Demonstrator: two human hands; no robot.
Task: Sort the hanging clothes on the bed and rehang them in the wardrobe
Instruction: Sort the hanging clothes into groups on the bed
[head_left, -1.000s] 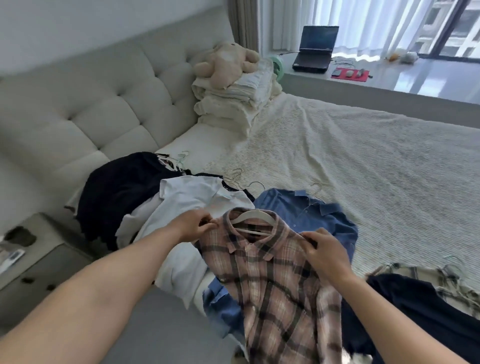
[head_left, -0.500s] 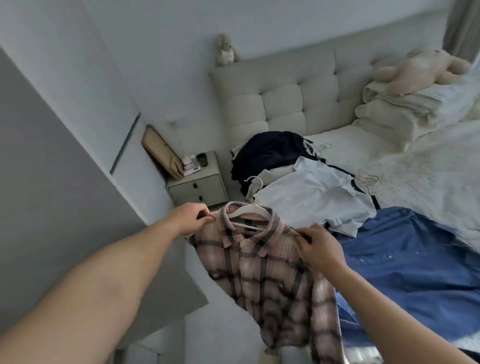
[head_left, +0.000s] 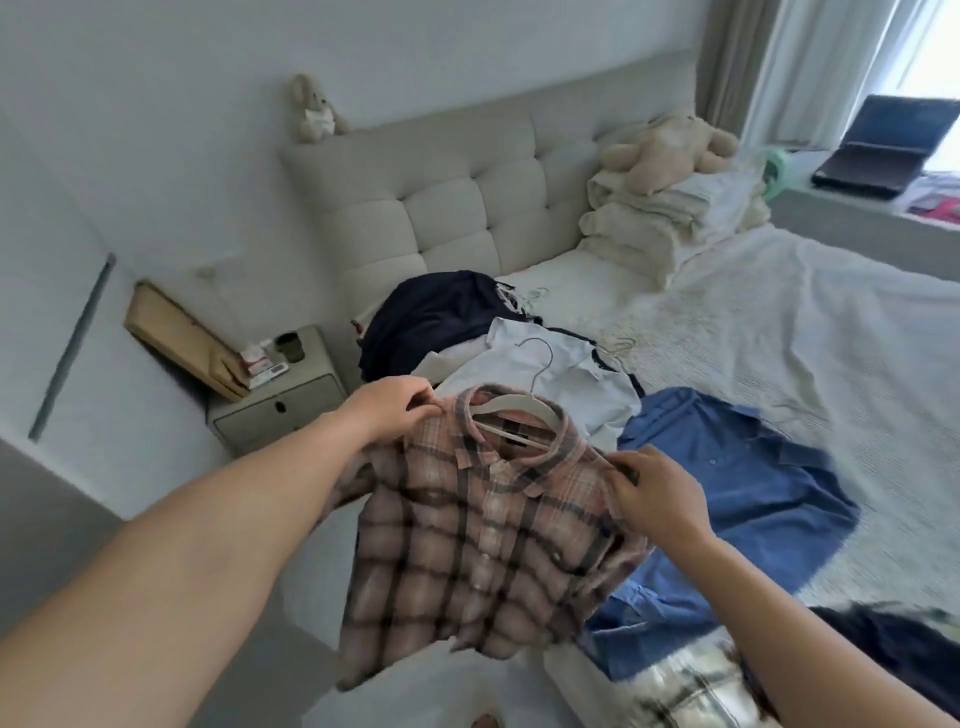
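Observation:
A pink plaid shirt on a white hanger hangs in the air in front of me, off the bed's near edge. My left hand pinches its left shoulder and my right hand pinches its right shoulder. On the bed behind it lie a white shirt, a dark navy garment and a blue denim shirt, some with hangers. A light plaid garment and a dark one lie at the lower right.
A grey bedside table with small items and a leaning cardboard piece stands left of the bed. Folded bedding with a plush toy is stacked by the tufted headboard. A laptop sits on the window ledge.
The shirt has been lifted off the bed and carried left toward the bed's edge; my view swung left to the bedside table, then partly back. Both hands keep their hold on the shoulders.

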